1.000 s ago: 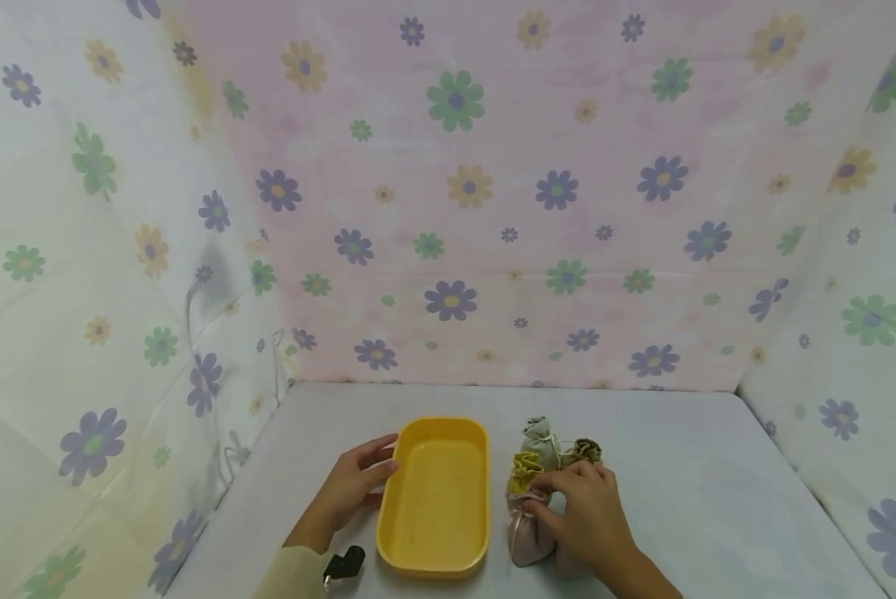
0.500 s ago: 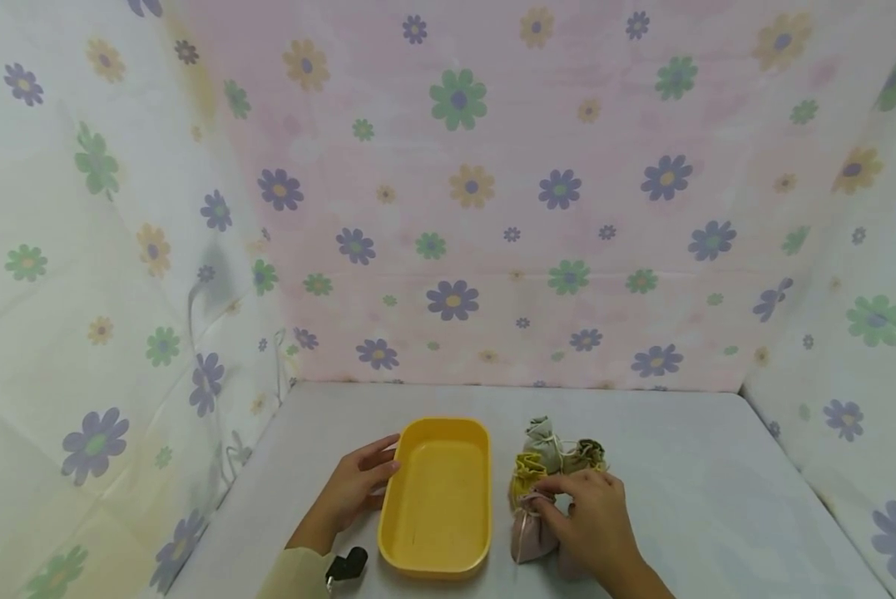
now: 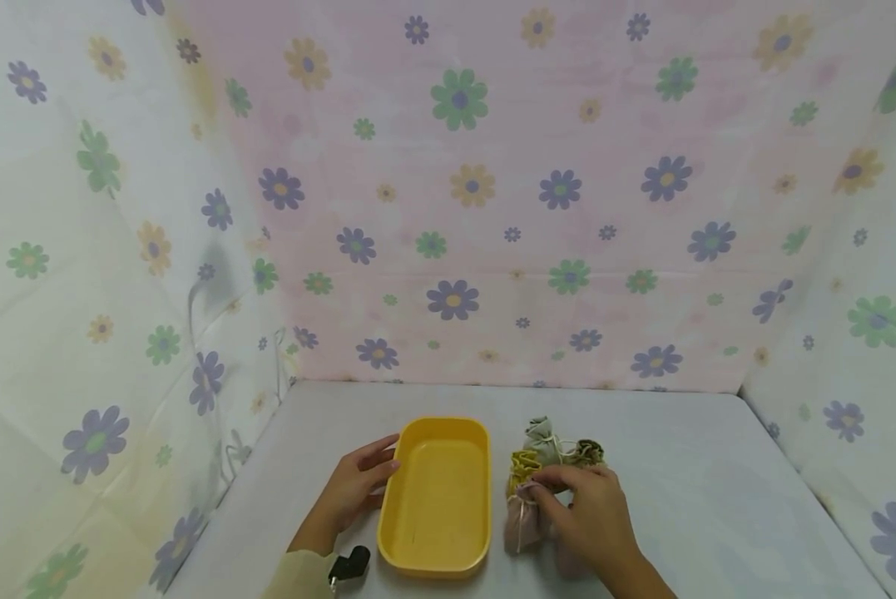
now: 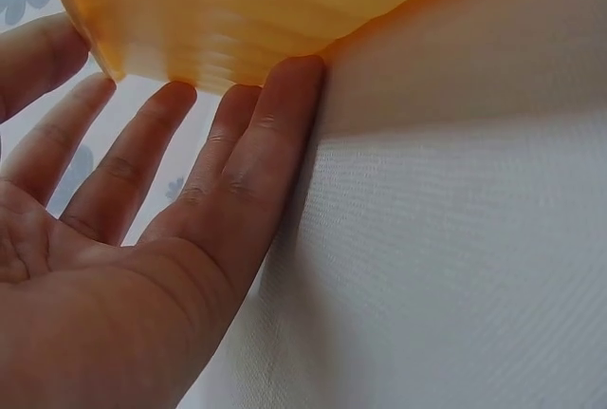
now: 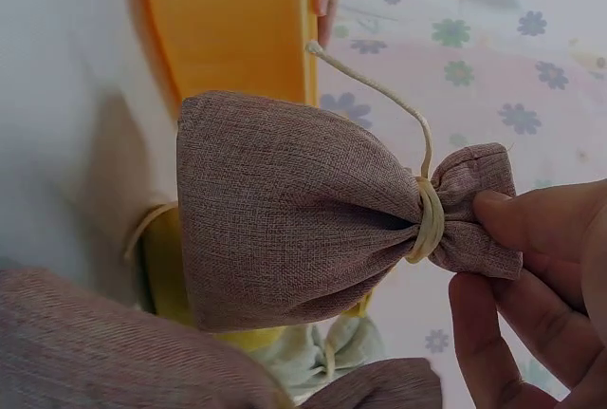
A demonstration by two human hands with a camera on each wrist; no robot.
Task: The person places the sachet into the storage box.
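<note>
My right hand (image 3: 593, 509) pinches the gathered neck of a mauve drawstring pouch (image 3: 522, 527) between thumb and fingers. In the right wrist view the pouch (image 5: 294, 214) hangs full-bodied, its cream cord wound round the neck with one loose end. A yellow plastic tray (image 3: 436, 507), bare inside, stands left of it. Against the tray's left side rests my left hand (image 3: 352, 482), fingers stretched out. The left wrist view shows those fingertips (image 4: 294, 77) at the yellow wall, close to the tabletop.
Behind the held pouch are a yellow pouch (image 3: 524, 467), a pale grey-green pouch (image 3: 541, 439) and a brownish-olive pouch (image 3: 588, 452). Another mauve pouch (image 5: 114, 347) lies below my right hand. A black object (image 3: 352, 563) sits near my left wrist. Flowered cloth (image 3: 455, 208) encloses the white table.
The mauve pouch in my right hand has shifted slightly up and left, toward the tray. My left hand and the tray stay almost in place.
</note>
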